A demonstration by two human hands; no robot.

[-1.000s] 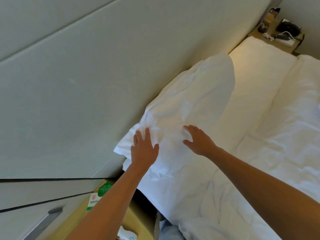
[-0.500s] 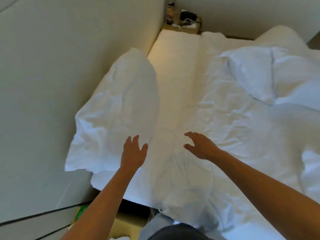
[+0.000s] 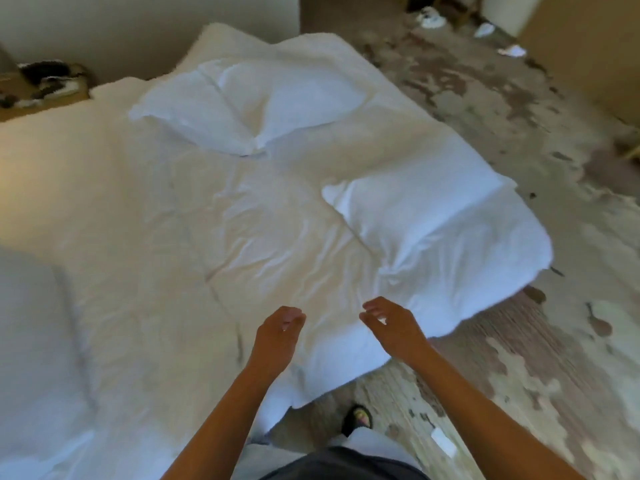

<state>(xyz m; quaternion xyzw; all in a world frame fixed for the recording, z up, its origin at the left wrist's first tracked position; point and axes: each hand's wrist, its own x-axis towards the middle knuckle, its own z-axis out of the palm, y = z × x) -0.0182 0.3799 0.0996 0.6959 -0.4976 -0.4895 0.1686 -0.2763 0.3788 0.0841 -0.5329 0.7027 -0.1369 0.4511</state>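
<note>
Both hands are held above the wrinkled bed sheet (image 3: 207,237), with fingers loosely curled and nothing gripped. The left hand (image 3: 278,329) is over the sheet, and the right hand (image 3: 391,323) is near the closest corner of the nearest pillow (image 3: 433,237). That pillow lies at the bed's right edge and seems to overhang the worn floor (image 3: 519,133). It is best taken by 2 corners and lifted clear, not dragged, so that the sheet is not rucked. It is white, soft and plump, and creased where its near end is pinched. 1 similar far pillow (image 3: 249,102) lies beyond.
</note>
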